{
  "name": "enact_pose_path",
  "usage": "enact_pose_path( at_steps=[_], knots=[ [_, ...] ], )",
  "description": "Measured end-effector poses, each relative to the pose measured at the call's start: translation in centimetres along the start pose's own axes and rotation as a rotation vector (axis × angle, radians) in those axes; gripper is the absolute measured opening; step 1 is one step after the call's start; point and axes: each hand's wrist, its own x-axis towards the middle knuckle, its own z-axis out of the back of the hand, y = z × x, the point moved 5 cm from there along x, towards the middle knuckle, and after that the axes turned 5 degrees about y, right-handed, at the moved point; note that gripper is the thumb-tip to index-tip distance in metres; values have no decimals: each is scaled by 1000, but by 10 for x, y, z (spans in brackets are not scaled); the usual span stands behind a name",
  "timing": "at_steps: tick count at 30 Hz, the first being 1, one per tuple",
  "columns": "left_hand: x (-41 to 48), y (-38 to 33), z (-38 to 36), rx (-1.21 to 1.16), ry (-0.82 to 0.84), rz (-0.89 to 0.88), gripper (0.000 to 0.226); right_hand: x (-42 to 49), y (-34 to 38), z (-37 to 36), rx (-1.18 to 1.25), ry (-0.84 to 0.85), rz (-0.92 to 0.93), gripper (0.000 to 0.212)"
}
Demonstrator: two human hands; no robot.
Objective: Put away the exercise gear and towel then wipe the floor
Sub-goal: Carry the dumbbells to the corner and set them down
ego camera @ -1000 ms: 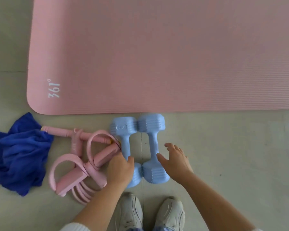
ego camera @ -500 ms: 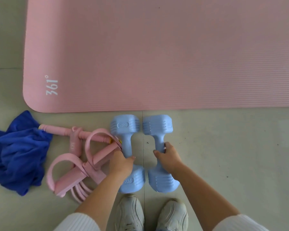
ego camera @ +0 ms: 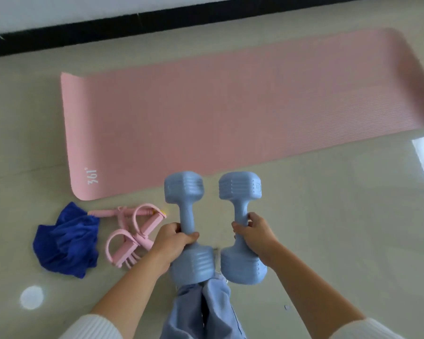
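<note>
Nearest the camera, two white ribbed sleeves [ego camera: 93, 326] frame a pair of light blue jeans [ego camera: 206, 311]. Just beyond them, two pale blue dumbbells are held clear of the floor [ego camera: 328, 216], one in each hand. The left hand [ego camera: 174, 238] is curled tight round the handle of the left dumbbell [ego camera: 184, 187], and the right hand [ego camera: 255, 231] wraps the handle of the right dumbbell [ego camera: 240, 187]. Both weights lie with their long axes running away from the person, near heads over the jeans and far heads pointing towards the mat, side by side with a narrow gap between them. The right one's far head has a small embossed mark (too blurred to read).

On the floor to the left lies one crumpled royal blue towel [ego camera: 66, 243]. Touching its right edge is one pink pedal resistance band [ego camera: 132, 231], its two foot loops facing up and its foam bar running left to right.

Farther out, one pink yoga mat [ego camera: 230, 118] is spread flat, long axis left to right. White print reading "361°" sits at its near left corner, turned sideways. Behind the mat, a black baseboard [ego camera: 157, 23] runs along a white wall [ego camera: 59, 11].
</note>
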Motion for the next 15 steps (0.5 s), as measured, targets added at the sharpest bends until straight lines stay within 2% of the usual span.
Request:
enact_pose_path(
  at_steps=[8, 15],
  knots=[
    [-218, -130, -64, 290, 198, -260, 17, -238, 46, 110, 181, -151, 75, 20],
    [-293, -203, -164, 443, 398, -356, 21, -335, 27, 219, 422, -272, 174, 12]
  ],
)
